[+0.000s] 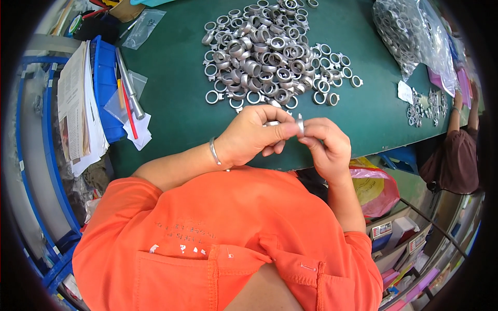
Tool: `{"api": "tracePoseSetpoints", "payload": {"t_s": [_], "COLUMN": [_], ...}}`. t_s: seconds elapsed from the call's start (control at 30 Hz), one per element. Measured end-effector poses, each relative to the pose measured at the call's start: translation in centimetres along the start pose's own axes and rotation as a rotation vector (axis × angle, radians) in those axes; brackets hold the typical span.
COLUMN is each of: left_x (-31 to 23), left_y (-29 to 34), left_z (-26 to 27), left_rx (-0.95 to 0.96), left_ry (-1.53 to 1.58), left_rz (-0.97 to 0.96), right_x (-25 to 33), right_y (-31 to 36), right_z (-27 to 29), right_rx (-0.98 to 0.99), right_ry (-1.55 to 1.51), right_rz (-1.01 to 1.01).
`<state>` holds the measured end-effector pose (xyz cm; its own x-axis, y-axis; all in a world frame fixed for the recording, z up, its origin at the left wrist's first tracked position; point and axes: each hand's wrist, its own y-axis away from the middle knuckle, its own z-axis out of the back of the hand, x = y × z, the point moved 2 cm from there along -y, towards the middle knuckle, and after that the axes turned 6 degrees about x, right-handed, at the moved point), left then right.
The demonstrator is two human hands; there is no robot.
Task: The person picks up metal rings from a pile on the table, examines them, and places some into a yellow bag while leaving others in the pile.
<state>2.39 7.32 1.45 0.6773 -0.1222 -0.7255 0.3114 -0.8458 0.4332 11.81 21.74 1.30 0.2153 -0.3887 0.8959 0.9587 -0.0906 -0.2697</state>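
My left hand point(257, 133) and my right hand point(326, 144) meet above the near edge of the green table point(176, 103). Together they pinch a small silver metal ring part point(300, 124) between their fingertips. A second silver piece point(272, 123) shows in my left fingers. A metal bangle circles my left wrist. Just beyond my hands lies a big heap of the same silver rings point(270, 52).
A blue bin point(106, 88) with a metal rod, red pen and papers stands at the left. A clear bag of rings point(410, 36) lies at the far right, with small parts near it. Another person point(459, 150) works at the right. A pink and yellow bag hangs below the table.
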Motion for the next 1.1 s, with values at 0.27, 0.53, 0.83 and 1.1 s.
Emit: {"api": "tracePoseSetpoints", "payload": {"t_s": [0.27, 0.53, 0.83, 1.1], "left_x": [-0.1, -0.4, 1.4, 0.8], "left_y": [0.2, 0.1, -0.5, -0.4], "left_z": [-0.2, 0.2, 0.5, 0.6], "left_rx": [0.006, -0.027, 0.16, 0.095], "left_ry": [-0.364, -0.451, 0.38, 0.222], "left_rz": [-0.353, -0.357, 0.201, 0.13], "right_x": [-0.4, 0.0, 2.1, -2.2], "right_y": [0.5, 0.2, -0.6, -1.5], "right_z": [-0.8, -1.5, -1.0, 1.4], "right_rx": [-0.201, -0.189, 0.082, -0.116], "right_ry": [-0.651, -0.772, 0.09, 0.83], "right_rz": [-0.349, -0.112, 0.288, -0.097]}}
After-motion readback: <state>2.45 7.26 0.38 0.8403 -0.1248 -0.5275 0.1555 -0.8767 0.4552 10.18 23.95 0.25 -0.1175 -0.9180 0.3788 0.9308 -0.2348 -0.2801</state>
